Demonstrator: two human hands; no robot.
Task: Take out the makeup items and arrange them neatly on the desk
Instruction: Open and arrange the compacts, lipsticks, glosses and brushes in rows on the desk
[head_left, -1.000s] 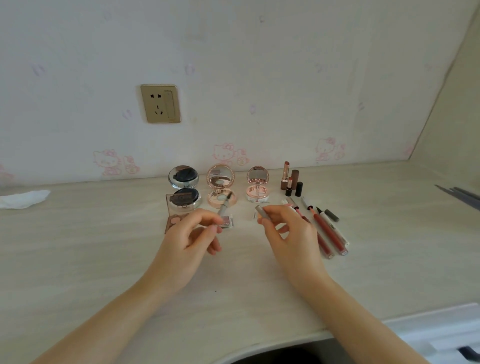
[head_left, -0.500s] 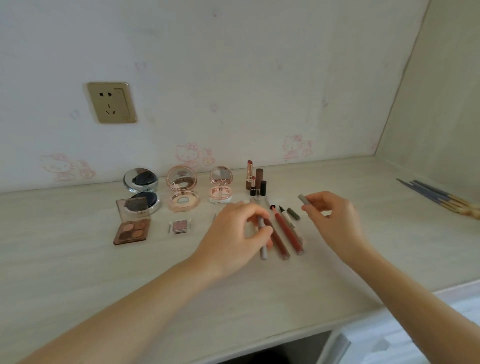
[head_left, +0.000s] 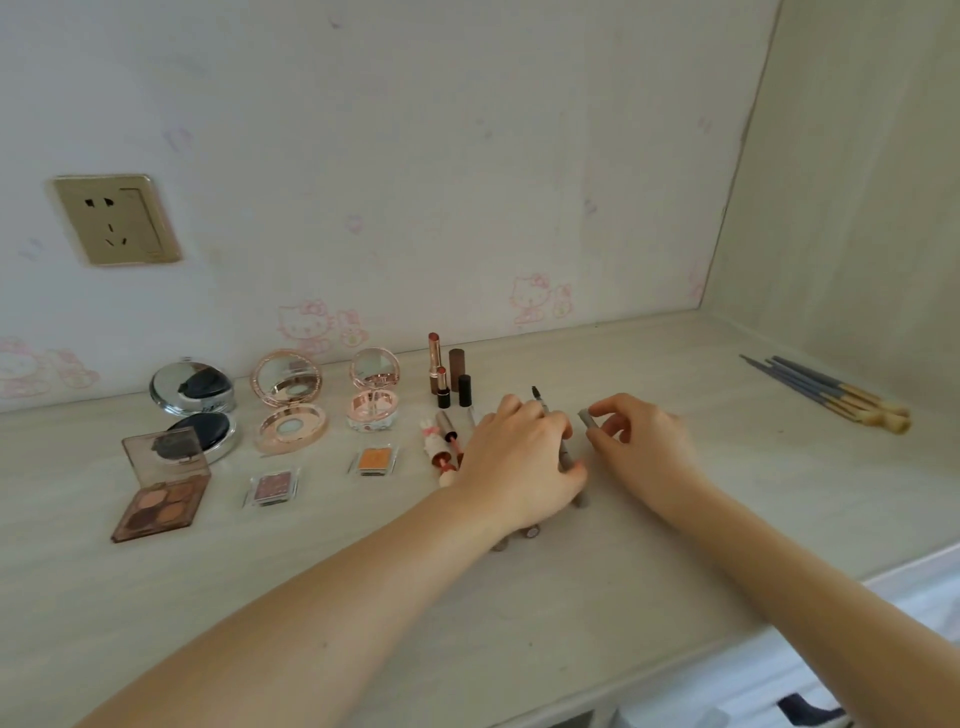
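Your left hand (head_left: 519, 457) lay over the row of pens and lip glosses on the tabletop (head_left: 727, 499), its fingers curled round a slim grey pencil (head_left: 563, 457) whose dark brush tip stuck up past your knuckles. Your right hand (head_left: 641, 441) sat just beside it, thumb and forefinger pinching the small grey cap (head_left: 586, 415) close to the pencil but apart from it.

To the left of your hands stood two lipsticks (head_left: 436, 371) with their caps (head_left: 464, 389) next to them. Further left sat three open compacts in a row: a silver one (head_left: 195, 405), a large rose-gold one (head_left: 290, 400) and a smaller pink one (head_left: 373, 397). In front of these lay a brown eyeshadow palette (head_left: 161, 493), a small pink eyeshadow pan (head_left: 272, 487) and an orange one (head_left: 374, 460). A bunch of brushes (head_left: 831, 392) lay well apart near the right wall.
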